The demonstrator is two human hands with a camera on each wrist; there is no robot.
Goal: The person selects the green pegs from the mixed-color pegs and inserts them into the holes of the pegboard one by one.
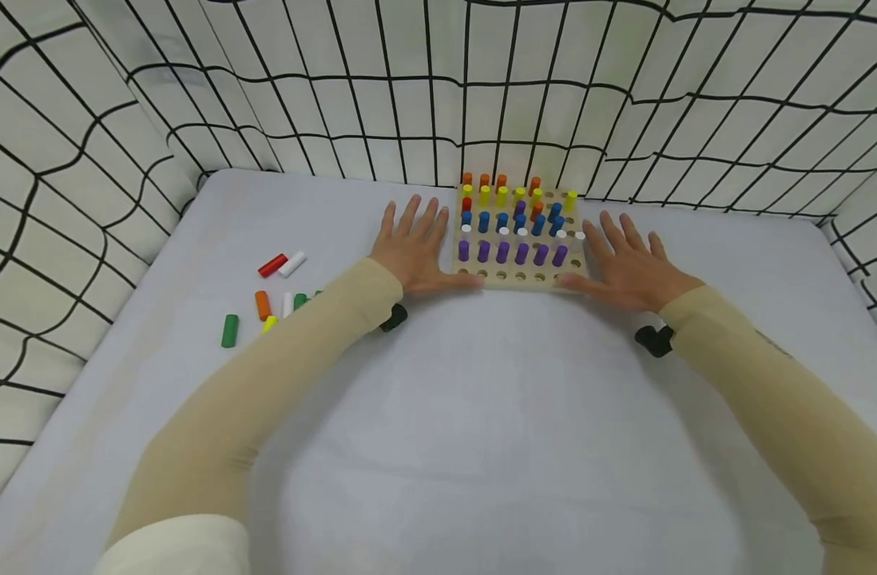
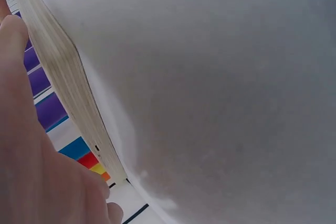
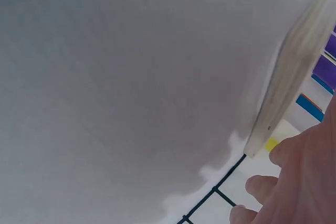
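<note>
A wooden pegboard (image 1: 513, 284) lies at the back of the white table, with rows of orange, yellow, blue, white and purple pegs (image 1: 502, 252) standing in it. A red peg (image 1: 466, 204) stands at its left side. The nearest row shows holes without pegs. My left hand (image 1: 413, 254) is spread flat at the board's left side, its thumb at the front left corner. On the other side my right hand (image 1: 631, 267) lies with fingers spread, its thumb at the front right corner. Both wrist views show the board's pale side edge (image 2: 79, 87) beside the hand.
Left of the board lie loose pegs: red (image 1: 272, 265), white (image 1: 292, 264), orange (image 1: 263, 305), green (image 1: 229, 331) and several more, some partly hidden by the left forearm (image 1: 287, 359). Black wire mesh (image 1: 431, 80) before white walls borders the table's back and sides.
</note>
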